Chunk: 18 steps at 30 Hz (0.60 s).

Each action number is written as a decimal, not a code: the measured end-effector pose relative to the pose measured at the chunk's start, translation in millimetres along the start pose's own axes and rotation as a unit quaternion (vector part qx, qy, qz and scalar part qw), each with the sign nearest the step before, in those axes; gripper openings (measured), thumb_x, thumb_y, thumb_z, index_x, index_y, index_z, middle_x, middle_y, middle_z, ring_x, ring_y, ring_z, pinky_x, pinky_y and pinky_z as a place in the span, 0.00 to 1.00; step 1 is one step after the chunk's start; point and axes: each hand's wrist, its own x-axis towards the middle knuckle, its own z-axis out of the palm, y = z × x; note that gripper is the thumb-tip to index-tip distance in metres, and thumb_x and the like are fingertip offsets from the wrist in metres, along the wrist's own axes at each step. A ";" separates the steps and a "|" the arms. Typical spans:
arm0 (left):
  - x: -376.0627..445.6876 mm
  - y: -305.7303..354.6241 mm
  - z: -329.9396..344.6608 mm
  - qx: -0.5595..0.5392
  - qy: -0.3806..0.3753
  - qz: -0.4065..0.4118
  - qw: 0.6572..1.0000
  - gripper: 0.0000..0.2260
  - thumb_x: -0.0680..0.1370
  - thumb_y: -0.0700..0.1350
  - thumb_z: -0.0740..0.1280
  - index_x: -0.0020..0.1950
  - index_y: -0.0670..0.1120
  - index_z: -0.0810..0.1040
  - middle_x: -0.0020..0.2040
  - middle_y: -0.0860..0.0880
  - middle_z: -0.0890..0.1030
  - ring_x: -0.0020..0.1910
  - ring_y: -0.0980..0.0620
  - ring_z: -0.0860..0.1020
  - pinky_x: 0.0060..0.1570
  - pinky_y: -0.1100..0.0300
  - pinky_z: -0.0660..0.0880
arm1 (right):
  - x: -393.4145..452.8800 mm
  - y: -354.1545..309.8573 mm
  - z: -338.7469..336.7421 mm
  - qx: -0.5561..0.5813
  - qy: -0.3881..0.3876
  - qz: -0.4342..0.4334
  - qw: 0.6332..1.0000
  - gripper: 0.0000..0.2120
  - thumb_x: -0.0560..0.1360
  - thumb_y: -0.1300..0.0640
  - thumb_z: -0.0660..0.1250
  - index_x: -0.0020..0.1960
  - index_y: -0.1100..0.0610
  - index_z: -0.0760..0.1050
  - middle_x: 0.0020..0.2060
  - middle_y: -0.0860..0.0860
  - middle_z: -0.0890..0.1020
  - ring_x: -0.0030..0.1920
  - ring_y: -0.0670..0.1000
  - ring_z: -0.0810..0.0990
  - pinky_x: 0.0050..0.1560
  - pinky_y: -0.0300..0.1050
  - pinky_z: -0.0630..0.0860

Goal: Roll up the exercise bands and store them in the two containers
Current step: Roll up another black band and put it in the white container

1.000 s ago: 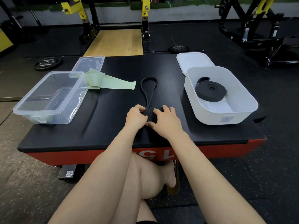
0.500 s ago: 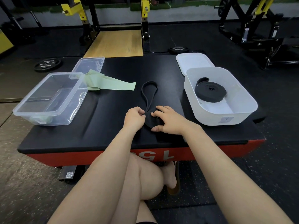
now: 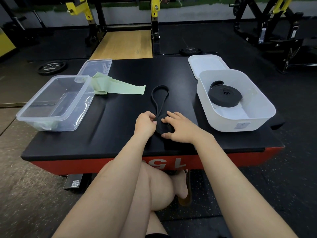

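A black exercise band [image 3: 159, 100] lies on the black padded box [image 3: 120, 138], partly coiled into a flat roll at its near end, its free loop stretching away from me. My left hand [image 3: 145, 125] pinches the band at the roll's left edge. My right hand [image 3: 178, 128] curls round the roll from the right, thumb at its near side. A second black band [image 3: 224, 96] sits rolled inside the white container [image 3: 260, 117] at the right. A pale green band [image 3: 118, 86] lies loose and flat beside the clear container [image 3: 34, 117] at the left.
The white lid [image 3: 205, 63] lies behind the white container and the clear lid [image 3: 96, 67] behind the clear one. Something pale green shows in the clear container's near corner. Weight plates [image 3: 51, 66] and yellow rack posts stand on the gym floor beyond. My knee is under the box's front edge.
The roll has grown and the free loop has shortened toward me. My right hand shifted its hold round the roll, while the left keeps feeding the band at the roll's left edge.
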 end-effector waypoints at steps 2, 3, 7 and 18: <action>1.0 -0.3 0.9 -0.002 -0.003 0.002 1.000 0.12 0.78 0.38 0.63 0.61 0.42 0.75 0.59 0.45 0.76 0.58 0.49 0.76 0.52 0.64 0.68 | -2.8 -4.6 2.8 -0.012 0.016 0.022 1.000 0.30 0.76 0.41 0.62 0.75 0.46 0.58 0.78 0.49 0.49 0.77 0.53 0.45 0.74 0.55 0.51; 1.5 -0.6 1.2 -0.004 -0.003 0.004 1.000 0.12 0.78 0.38 0.64 0.62 0.42 0.75 0.59 0.45 0.76 0.58 0.49 0.76 0.52 0.64 0.68 | -4.6 -7.4 4.5 -0.020 0.030 0.038 0.999 0.30 0.76 0.39 0.62 0.75 0.45 0.58 0.78 0.50 0.50 0.77 0.54 0.47 0.74 0.56 0.53; 2.2 -1.1 1.4 -0.012 -0.001 0.004 1.000 0.13 0.78 0.37 0.64 0.62 0.43 0.76 0.59 0.45 0.77 0.58 0.49 0.76 0.53 0.63 0.69 | -8.4 -24.9 15.3 -0.045 0.091 0.110 0.989 0.32 0.73 0.33 0.60 0.73 0.45 0.61 0.75 0.56 0.56 0.73 0.61 0.57 0.69 0.55 0.61; -0.5 1.8 3.5 -0.032 -0.015 0.007 0.999 0.19 0.77 0.33 0.60 0.66 0.45 0.73 0.63 0.47 0.74 0.61 0.49 0.73 0.57 0.59 0.70 | -2.0 -26.3 30.5 -0.003 0.156 0.094 0.983 0.25 0.77 0.41 0.61 0.70 0.49 0.65 0.75 0.58 0.56 0.74 0.62 0.53 0.68 0.56 0.64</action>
